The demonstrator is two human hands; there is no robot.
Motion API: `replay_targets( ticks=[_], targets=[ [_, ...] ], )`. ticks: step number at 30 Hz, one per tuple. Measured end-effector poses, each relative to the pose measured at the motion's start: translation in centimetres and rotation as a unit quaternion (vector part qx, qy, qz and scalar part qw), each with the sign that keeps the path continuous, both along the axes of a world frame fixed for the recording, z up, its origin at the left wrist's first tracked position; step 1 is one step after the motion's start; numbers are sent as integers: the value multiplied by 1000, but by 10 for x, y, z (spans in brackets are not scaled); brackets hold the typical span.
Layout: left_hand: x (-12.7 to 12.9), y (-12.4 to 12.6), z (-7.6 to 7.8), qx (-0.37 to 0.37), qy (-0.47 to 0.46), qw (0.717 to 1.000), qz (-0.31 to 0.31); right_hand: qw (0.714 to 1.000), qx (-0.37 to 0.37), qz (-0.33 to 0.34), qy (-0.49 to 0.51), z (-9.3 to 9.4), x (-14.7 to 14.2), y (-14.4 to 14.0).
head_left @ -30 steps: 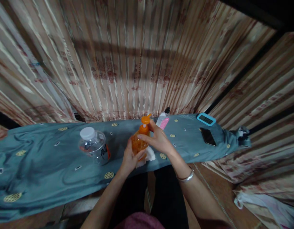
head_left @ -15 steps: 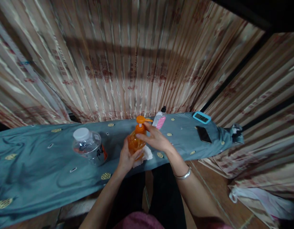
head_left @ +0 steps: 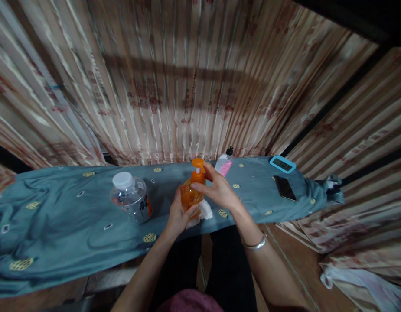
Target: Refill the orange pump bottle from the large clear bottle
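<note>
An orange pump bottle (head_left: 191, 194) stands upright at the front of the cloth-covered surface, between my hands. My left hand (head_left: 180, 214) wraps around the lower part of its body, thumb across the front. At the top, my right hand (head_left: 220, 188) has its thumb and fingers around the collar and spout of the orange pump head (head_left: 198, 164). A crumpled white tissue (head_left: 205, 210) lies at the base of the bottle, partly hidden by it and my left hand.
Left of my hands stands a clear plastic jar (head_left: 132, 201) with a white lid. Behind my right hand is a pink-and-clear bottle (head_left: 224, 164) with a black top. A blue-framed digital clock (head_left: 282, 164) and a black phone (head_left: 285, 188) lie to the right. A pleated curtain (head_left: 187, 86) hangs behind.
The orange pump head has turned, its spout swinging from pointing right towards me, with my right fingers still around it. The whole view has shifted slightly. My left hand keeps its hold.
</note>
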State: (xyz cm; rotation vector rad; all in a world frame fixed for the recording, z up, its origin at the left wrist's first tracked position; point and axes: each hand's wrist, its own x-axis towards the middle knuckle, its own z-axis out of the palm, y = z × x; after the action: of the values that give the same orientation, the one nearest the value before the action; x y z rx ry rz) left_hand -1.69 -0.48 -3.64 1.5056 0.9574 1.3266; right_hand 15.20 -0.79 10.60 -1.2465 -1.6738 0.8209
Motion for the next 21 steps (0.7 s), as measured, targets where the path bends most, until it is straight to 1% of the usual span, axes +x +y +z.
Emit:
replay_targets(
  ticks=[1, 3, 5, 7, 14, 17, 21],
  targets=[
    [0, 0, -1, -3, -5, 1000, -7, 1000, 2, 29, -5, 2, 6, 2],
    [1, 0, -2, -10, -16, 1000, -15, 997, -1, 64, -41, 7, 14, 5],
    [1, -1, -1, -15, -21, 1000, -11, 995, -6, 80, -65, 12, 17, 7],
    [1, -2, 0, -18, -20, 1000, -9, 994, -5, 89, -58, 14, 17, 7],
    [0, -3, 0, -16, -13, 1000, -7, 995, -9, 101, 0, 3, 17, 6],
    [0, -3, -1, -18, -8, 1000, -3, 996, -3, 82, 23, -3, 14, 6],
    [1, -3, 0, -22, -6, 1000, -7, 999, 21, -3, 32, -12, 2, 1]
  ],
)
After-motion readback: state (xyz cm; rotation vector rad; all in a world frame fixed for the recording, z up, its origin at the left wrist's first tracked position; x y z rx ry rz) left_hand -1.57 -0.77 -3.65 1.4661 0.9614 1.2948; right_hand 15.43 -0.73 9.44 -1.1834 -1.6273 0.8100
